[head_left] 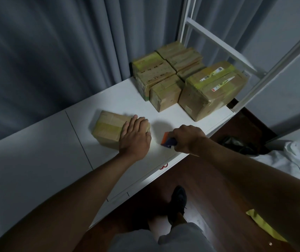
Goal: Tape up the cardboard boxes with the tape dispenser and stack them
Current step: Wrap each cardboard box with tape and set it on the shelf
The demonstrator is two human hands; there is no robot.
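Left hand (135,136) flat on small box (109,129), right hand (188,138) gripping tape dispenser (167,141), labels unreadable

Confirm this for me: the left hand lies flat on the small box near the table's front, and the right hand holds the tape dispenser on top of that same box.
Not quite. In the head view the left hand does lie flat on the small box, but the right hand holds the tape dispenser down at the white table, beside the box, not on top of it.

Left hand (135,137) presses box (109,129) (right hand (188,138) grips dispenser (168,140)).
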